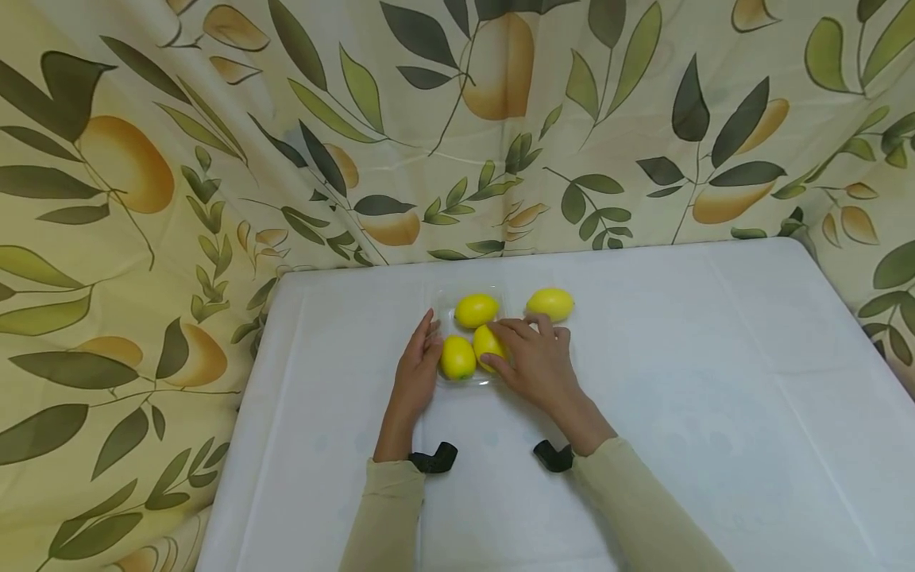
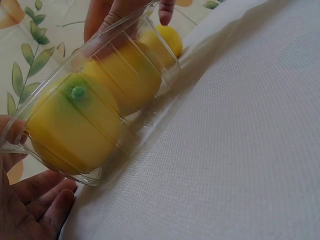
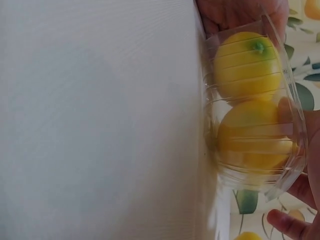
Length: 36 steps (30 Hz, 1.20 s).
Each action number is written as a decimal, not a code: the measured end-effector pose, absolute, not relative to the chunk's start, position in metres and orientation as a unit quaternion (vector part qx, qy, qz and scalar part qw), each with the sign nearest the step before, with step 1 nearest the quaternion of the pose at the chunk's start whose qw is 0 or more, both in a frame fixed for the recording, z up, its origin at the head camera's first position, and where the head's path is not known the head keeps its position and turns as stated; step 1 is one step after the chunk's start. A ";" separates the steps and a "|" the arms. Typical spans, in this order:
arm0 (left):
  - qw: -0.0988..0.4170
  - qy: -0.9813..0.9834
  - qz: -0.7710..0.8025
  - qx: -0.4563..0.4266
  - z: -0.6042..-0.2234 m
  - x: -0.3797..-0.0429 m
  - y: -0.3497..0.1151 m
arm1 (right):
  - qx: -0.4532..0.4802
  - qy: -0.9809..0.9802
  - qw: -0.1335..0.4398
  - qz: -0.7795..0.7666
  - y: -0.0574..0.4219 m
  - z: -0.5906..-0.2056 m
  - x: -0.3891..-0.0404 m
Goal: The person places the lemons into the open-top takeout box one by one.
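Observation:
In the head view a clear plastic container (image 1: 468, 382) sits on the white table with three yellow lemons inside. One lemon (image 1: 476, 311) lies at its back, and a green-tipped lemon (image 1: 457, 357) is at front left. My right hand (image 1: 538, 359) reaches over the right rim and grips the front-right lemon (image 1: 488, 347) with thumb and fingers. My left hand (image 1: 418, 367) holds the container's left side, thumb at the rim and fingers along the outer wall. Through the ribbed plastic, the left wrist view shows the green-tipped lemon (image 2: 75, 130) nearest the left hand (image 2: 37, 205).
Another lemon (image 1: 550, 304) lies on the table just right of the container, behind the right hand's fingers. A white cloth covers the table (image 1: 715, 397). Behind it and to the left hangs a curtain (image 1: 286, 159) printed with leaves and fruit.

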State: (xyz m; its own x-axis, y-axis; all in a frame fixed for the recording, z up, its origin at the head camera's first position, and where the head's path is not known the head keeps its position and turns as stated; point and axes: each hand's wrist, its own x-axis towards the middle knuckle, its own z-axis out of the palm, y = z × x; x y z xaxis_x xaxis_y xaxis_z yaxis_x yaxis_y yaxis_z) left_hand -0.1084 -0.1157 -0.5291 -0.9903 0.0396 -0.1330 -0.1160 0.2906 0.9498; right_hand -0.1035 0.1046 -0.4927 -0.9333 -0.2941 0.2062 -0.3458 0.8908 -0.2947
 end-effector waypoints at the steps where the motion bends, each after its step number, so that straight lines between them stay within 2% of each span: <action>1: 0.066 0.801 0.595 -0.024 -0.529 -0.109 -0.116 | 0.166 -0.970 0.075 0.160 0.104 -0.492 -0.104; 10: 0.065 0.805 0.588 -0.030 -0.528 -0.109 -0.115 | 0.168 -0.968 0.048 0.181 0.107 -0.489 -0.106; 17: 0.066 0.806 0.587 -0.031 -0.528 -0.108 -0.116 | 0.156 -0.962 0.070 0.215 0.117 -0.486 -0.110; 36: 0.070 0.803 0.591 -0.030 -0.529 -0.108 -0.116 | 0.046 -0.951 0.104 0.289 0.156 -0.482 -0.138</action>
